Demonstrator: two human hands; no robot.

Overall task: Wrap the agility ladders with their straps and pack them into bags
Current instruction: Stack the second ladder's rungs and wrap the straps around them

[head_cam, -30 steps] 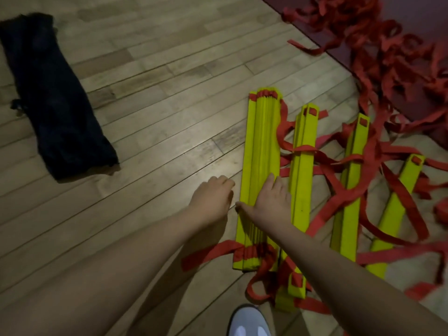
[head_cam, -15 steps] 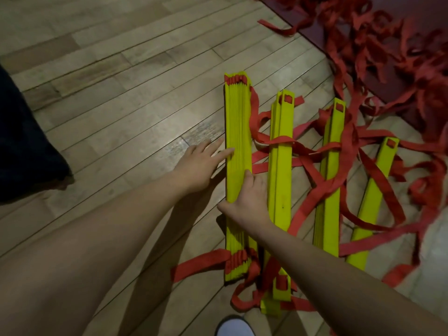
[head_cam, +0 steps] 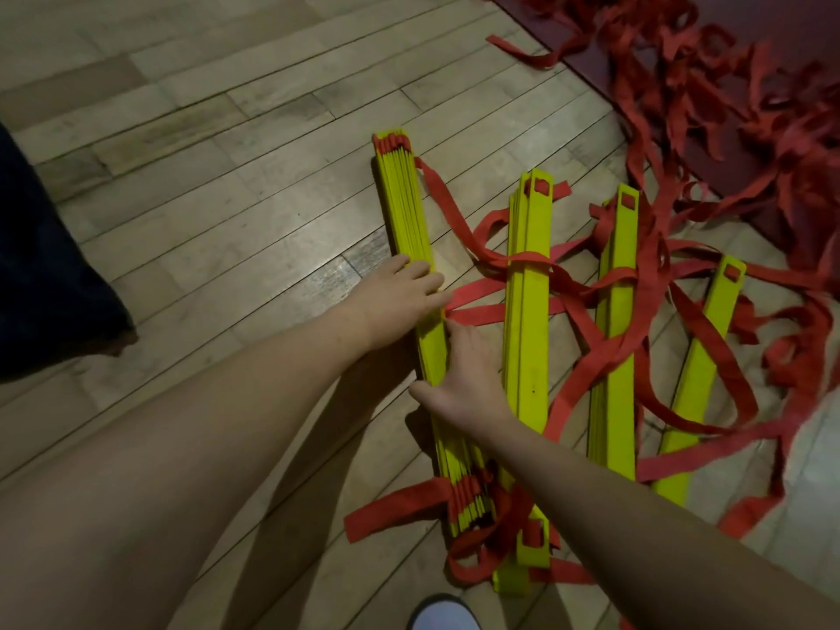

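A stack of yellow ladder rungs (head_cam: 404,211) stands on edge on the wood floor, with red straps bunched at both ends. My left hand (head_cam: 400,295) lies across its top with straight fingers, the tips reaching a red strap (head_cam: 477,291) on the right side. Just below it, my right hand (head_cam: 463,379) clasps the stack, thumb over the left side and fingers along the right. A dark bag (head_cam: 50,288) lies at the left edge, partly out of view.
To the right lie a second rung bundle (head_cam: 527,356), a third (head_cam: 613,356) and a single rung (head_cam: 700,379), all tangled in loose red strap. More strap is heaped (head_cam: 727,106) on a dark red mat (head_cam: 800,34). My shoe (head_cam: 445,616) shows at the bottom.
My left hand has moved from the floor beside the stack onto its top. My right hand shifted its thumb over the stack. The view swung left to right and closer.
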